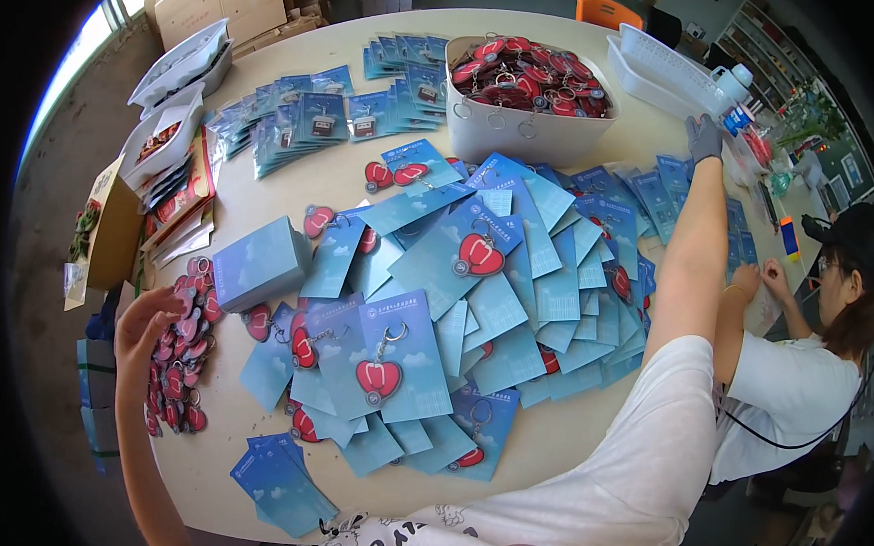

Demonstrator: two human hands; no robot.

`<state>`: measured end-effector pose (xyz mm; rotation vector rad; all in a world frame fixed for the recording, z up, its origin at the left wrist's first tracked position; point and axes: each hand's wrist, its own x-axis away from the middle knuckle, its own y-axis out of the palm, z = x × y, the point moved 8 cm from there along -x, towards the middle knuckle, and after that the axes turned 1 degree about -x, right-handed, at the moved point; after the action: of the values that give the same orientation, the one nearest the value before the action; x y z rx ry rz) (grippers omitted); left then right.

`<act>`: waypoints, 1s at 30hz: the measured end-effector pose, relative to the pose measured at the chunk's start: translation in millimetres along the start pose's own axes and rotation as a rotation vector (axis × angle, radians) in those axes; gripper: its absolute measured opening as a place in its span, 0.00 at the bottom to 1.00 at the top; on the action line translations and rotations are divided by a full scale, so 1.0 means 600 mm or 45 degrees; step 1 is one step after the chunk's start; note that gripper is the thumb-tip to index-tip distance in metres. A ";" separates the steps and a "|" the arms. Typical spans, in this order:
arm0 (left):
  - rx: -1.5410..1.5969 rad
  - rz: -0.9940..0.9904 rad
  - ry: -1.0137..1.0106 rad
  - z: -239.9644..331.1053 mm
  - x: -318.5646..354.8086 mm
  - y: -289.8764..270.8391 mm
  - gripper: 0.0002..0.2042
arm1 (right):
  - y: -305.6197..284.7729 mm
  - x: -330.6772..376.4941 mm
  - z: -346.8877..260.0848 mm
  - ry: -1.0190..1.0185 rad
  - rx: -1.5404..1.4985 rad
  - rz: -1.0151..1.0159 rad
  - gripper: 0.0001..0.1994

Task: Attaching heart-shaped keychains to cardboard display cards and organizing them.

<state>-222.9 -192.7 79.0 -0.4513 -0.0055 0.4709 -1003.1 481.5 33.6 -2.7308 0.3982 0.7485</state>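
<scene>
At seven o'clock, nearest the body, smooth blue cards (283, 482) lie fanned on the pale worktop (198, 472). A loose heap (496, 314) of the same flat rectangles fills the centre; glossy red heart-shaped keyrings (378, 379) with metal rings lie on and among them. At nine o'clock, more form a dense pile (176, 378), the left hand (148, 323) beside it, fingers loosely curled; whether it pinches one I cannot tell. A square-edged stack (262, 265) stands at ten. The grey-gloved right hand (704, 138) reaches out at two, its grip seemingly hidden by the angle, so I cannot tell. Toward twelve, a round-cornered white tub (533, 140) brims with keyrings; clear bags (316, 123) lie at eleven.
</scene>
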 end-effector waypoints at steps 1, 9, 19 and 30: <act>0.002 0.002 0.006 0.000 0.013 0.003 0.16 | 0.016 0.024 0.065 0.669 -1.029 0.142 0.12; -0.001 0.288 0.004 -0.045 0.186 -0.063 0.13 | 0.117 0.072 -0.183 -0.278 -0.228 -0.418 0.14; -0.395 0.971 0.065 -0.180 0.449 -0.177 0.10 | 0.295 0.880 -0.942 -0.649 -0.451 -1.731 0.20; -0.829 0.752 0.014 -0.249 0.327 -0.166 0.31 | 0.733 1.365 -1.040 -1.061 -0.363 -1.975 0.30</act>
<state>12.2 -248.1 -32.7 -1.1073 -0.0155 1.0565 -190.2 -288.8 30.2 -1.7097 -1.7837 1.2000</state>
